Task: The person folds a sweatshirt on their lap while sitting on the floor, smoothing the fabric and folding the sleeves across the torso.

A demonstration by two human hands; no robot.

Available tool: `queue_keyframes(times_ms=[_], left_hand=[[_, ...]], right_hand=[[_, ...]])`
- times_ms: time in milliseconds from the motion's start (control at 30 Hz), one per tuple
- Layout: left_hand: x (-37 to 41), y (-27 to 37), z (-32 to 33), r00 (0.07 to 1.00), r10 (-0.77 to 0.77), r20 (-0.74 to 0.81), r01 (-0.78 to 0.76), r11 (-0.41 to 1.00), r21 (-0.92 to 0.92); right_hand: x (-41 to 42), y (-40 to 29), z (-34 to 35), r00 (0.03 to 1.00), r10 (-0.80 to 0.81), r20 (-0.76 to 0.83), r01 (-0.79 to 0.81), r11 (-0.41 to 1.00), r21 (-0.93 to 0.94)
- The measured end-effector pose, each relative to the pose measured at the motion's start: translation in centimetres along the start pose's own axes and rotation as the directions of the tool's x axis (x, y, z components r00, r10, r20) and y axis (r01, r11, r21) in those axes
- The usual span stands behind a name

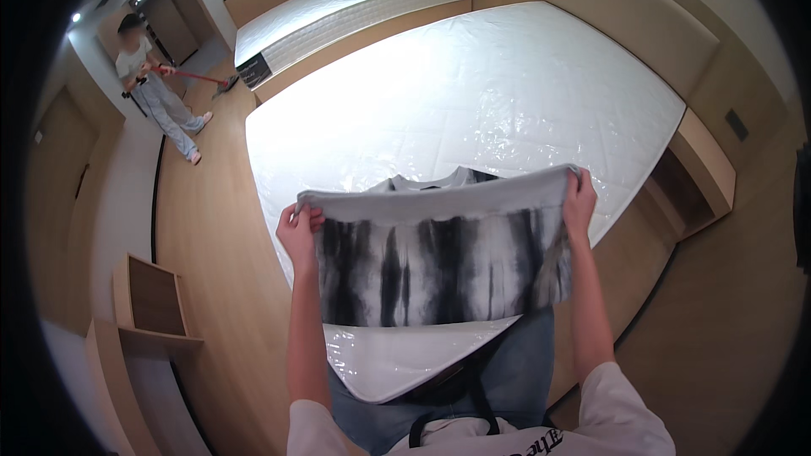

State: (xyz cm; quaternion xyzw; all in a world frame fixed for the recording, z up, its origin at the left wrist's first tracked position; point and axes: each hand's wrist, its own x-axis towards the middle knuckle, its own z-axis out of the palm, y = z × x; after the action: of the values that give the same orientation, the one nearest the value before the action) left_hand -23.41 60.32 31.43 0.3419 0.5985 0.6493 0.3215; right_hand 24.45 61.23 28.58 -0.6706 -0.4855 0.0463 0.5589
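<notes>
A knit top (437,266) with blurred black, grey and white stripes is stretched between my two hands over the near part of the bed. My left hand (299,228) grips one end of its pale grey folded band, and my right hand (579,202) pinches the other end, slightly higher. The neckline (431,180) shows behind the band, on the far side. Beneath the garment lies a white mattress (481,95) in shiny clear plastic; the cloth hides part of its near end.
Another plastic-wrapped mattress (361,6) rests on a wooden base beyond. At far left a person (152,82) holds a red-handled mop (203,78) on the wooden floor (215,215). A wooden nightstand (703,164) stands right of the bed, and a wooden shelf unit (158,335) juts out at left.
</notes>
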Motion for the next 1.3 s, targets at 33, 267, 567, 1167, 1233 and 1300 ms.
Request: queue_keyframes(times_ms=[33,267,567,1167,1233,1300], left_hand=[[1.6,-0.9,1.1,1.000,-0.007,0.026,0.007,1.000,0.017],[9.9,-11.9,4.9,0.989,-0.142,-0.037,0.146,0.979,0.144],[8.1,-15.6,5.6,0.958,0.167,0.231,-0.251,0.879,0.405],[-5.5,-15.1,2.3,0.808,0.187,0.559,-0.586,0.153,0.796],[-6.0,-15.0,-0.6,0.856,0.191,0.481,-0.507,0.124,0.853],[-6.5,-15.3,-3.0,0.905,0.202,0.375,-0.400,0.098,0.911]], right_hand=[[1.1,0.8,1.4,1.000,0.005,0.009,-0.005,1.000,-0.030],[4.7,6.9,10.5,0.961,0.135,0.241,-0.039,0.930,-0.365],[2.9,9.9,13.2,0.983,-0.002,0.182,0.081,0.899,-0.430],[-7.7,7.8,7.1,0.746,-0.160,0.647,0.538,0.718,-0.442],[-7.4,9.1,4.9,0.795,-0.076,0.602,0.466,0.711,-0.527],[-8.2,9.1,2.9,0.826,-0.003,0.563,0.426,0.658,-0.621]])
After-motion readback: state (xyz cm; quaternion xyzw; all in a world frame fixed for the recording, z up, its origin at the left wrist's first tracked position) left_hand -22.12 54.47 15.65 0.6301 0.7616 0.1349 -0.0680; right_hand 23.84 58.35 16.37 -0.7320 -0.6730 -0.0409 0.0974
